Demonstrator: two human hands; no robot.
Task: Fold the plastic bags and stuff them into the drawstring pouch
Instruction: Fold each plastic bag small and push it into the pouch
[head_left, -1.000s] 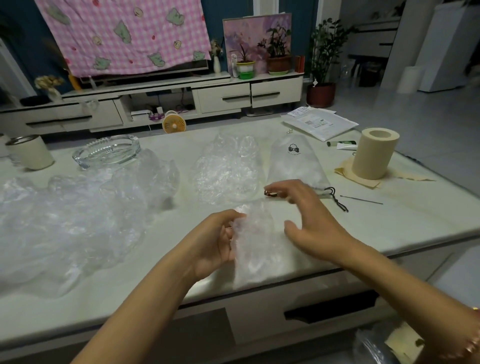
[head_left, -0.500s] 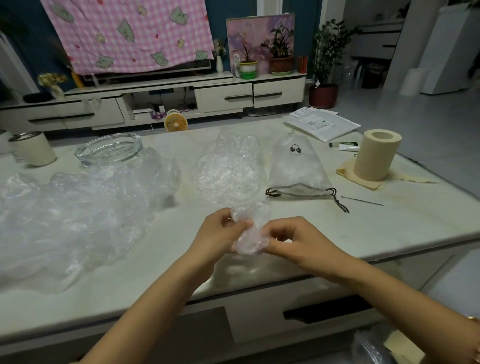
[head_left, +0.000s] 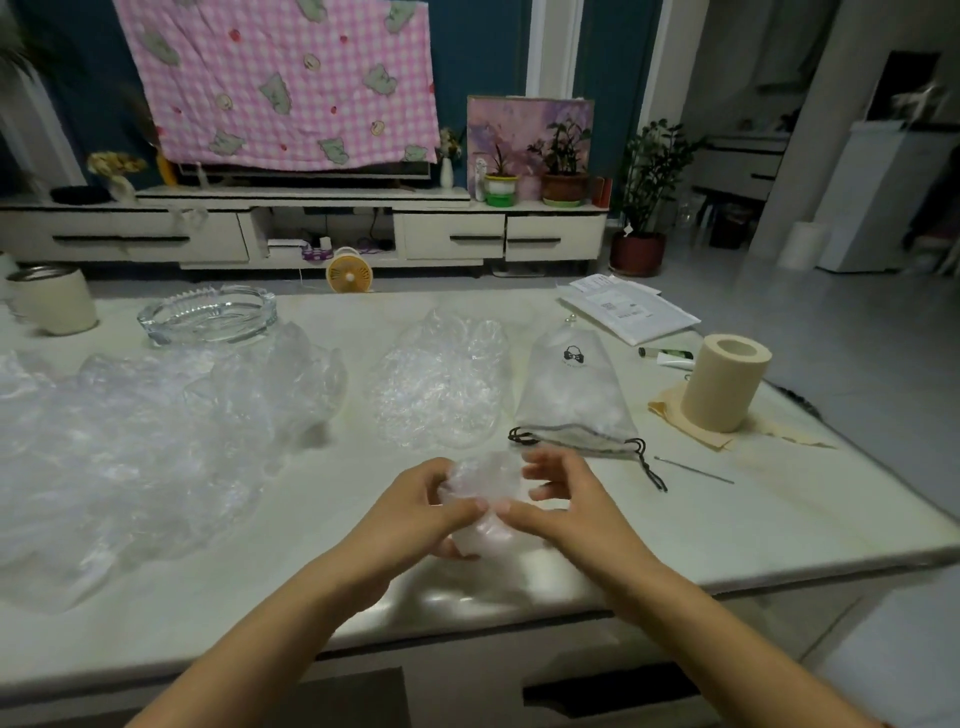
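Observation:
A small crumpled clear plastic bag (head_left: 485, 480) is bunched between both hands above the table's near edge. My left hand (head_left: 415, 512) grips its left side with curled fingers. My right hand (head_left: 558, 501) pinches its right side with thumb and fingers. Just beyond, the grey drawstring pouch (head_left: 574, 395) lies flat with its black-corded mouth towards me, partly filled. A flattened clear bag (head_left: 441, 387) lies left of the pouch. A large heap of loose clear bags (head_left: 140, 447) covers the table's left part.
A glass ashtray (head_left: 208, 314) and a cream cup (head_left: 52, 304) stand at the back left. A cream tape roll (head_left: 724, 382) on paper, a thin needle (head_left: 693, 470), a small tube (head_left: 667, 355) and a mailer envelope (head_left: 628, 309) lie at the right.
The bag lay flat on the table under both hands a second ago. It has since been gathered into a small wad and lifted between both hands, nearer the pouch mouth.

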